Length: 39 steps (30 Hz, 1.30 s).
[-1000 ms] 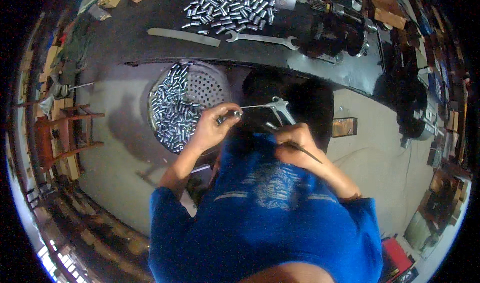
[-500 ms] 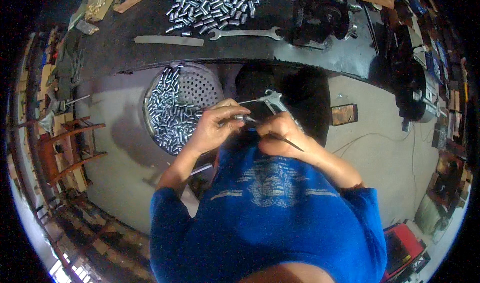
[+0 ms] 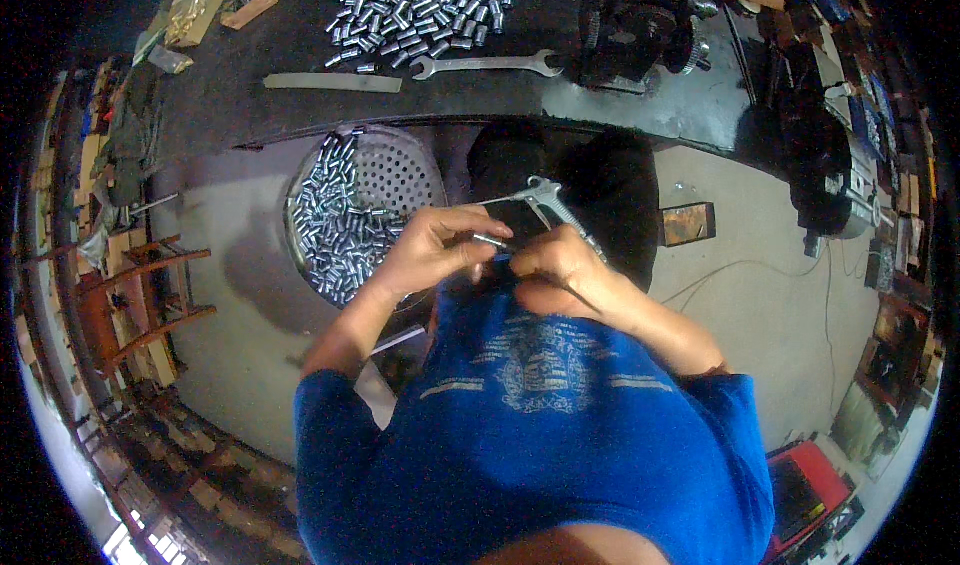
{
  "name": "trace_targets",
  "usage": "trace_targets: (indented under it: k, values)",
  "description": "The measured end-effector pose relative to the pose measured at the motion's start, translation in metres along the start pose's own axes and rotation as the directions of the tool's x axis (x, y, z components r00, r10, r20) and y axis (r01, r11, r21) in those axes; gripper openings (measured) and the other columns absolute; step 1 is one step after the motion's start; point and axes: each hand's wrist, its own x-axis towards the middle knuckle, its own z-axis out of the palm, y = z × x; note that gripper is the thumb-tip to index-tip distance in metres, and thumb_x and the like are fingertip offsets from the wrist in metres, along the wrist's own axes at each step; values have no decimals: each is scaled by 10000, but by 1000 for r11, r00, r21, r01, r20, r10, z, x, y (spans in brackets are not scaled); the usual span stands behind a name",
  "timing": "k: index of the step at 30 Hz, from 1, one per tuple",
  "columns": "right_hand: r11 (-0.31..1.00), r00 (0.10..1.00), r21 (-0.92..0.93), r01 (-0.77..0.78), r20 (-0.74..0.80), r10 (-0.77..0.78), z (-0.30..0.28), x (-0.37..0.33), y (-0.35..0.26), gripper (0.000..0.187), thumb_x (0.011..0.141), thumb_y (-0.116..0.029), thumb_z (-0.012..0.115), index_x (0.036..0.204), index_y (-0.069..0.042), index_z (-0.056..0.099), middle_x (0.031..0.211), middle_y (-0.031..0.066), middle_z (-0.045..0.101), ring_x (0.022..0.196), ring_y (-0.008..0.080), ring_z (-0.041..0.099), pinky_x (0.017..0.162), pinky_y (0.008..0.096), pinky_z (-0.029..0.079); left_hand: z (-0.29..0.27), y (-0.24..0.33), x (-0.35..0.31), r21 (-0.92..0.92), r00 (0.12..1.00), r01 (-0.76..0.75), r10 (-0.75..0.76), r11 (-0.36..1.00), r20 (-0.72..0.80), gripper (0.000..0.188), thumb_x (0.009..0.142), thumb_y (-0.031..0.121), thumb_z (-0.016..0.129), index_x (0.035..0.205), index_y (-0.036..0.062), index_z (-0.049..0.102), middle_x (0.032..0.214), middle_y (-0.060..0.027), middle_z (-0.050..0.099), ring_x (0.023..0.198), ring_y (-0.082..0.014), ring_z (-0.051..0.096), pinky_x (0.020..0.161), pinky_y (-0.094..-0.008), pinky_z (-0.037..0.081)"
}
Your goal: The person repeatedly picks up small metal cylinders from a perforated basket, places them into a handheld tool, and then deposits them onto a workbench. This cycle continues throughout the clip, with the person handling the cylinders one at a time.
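Observation:
My left hand [image 3: 432,250] pinches a small shiny metal sleeve [image 3: 488,240] between thumb and fingers, in front of my shirt. Close to its right end, my right hand [image 3: 560,263] is closed around a thin dark rod-like tool [image 3: 582,298], whose tail sticks out toward my wrist. Its working end, near the sleeve, is hidden by my fingers. Just beyond the right hand lies a silver air blow gun [image 3: 545,197] with a thin nozzle pointing left. Its handle passes behind that hand, and I cannot tell whether they touch.
Left of my hands, a round perforated metal seat [image 3: 400,170] bears many metal sleeves [image 3: 335,230]. On the dark workbench [image 3: 230,105] ahead are another sleeve pile [image 3: 410,15], an open-end wrench [image 3: 487,65], a flat metal strip [image 3: 333,83] and machinery [image 3: 640,40]. A small box [image 3: 688,226] sits right.
My left fingers have shifted slightly on the sleeve, which now shows more plainly. The rod's tail has turned a little and shows less beyond my right hand. The view has shifted slightly.

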Motion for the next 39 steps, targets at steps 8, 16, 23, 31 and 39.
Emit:
trace_targets:
  k: [8,16,23,31,39]
  values:
    - [976,999,-215,-26,-48,16,-5,0,-11,131,575,-119,603,553,-39,501,559,125,531,523,312,556,475,402,442,6,-6,3,-269,994,75,-93,960,-52,251,868,176,544,998,-37,558,727,-91,597,590,-156,580,535,-288,500]
    - [989,995,114,-89,-29,93,-3,0,3,144,587,-63,562,514,-15,447,486,145,430,452,300,485,437,383,358,8,4,3,-99,991,19,-32,995,-133,206,785,40,625,977,-10,570,894,-49,585,839,-115,547,754,-269,463]
    - [970,982,200,-136,-102,158,-9,-7,-3,194,558,-72,558,491,-22,383,477,108,363,424,276,396,425,369,307,7,4,11,-119,977,12,-37,993,-208,198,727,17,669,887,-6,556,875,-37,563,799,-106,539,699,-237,446]
    - [963,957,-126,237,-138,-254,-38,-16,-35,313,559,-207,595,446,-98,325,479,55,334,408,232,380,392,337,246,-16,-11,13,743,851,-14,398,669,-342,171,637,-25,655,786,32,594,662,-52,514,535,-140,488,482,-250,387]
    - [991,985,-1,131,-111,-130,-35,-1,-40,321,586,-214,606,470,-84,336,488,73,350,438,257,418,403,357,285,-16,-14,10,808,836,-110,494,578,-239,221,591,-35,640,800,27,602,674,-70,514,525,-180,492,476,-284,401]
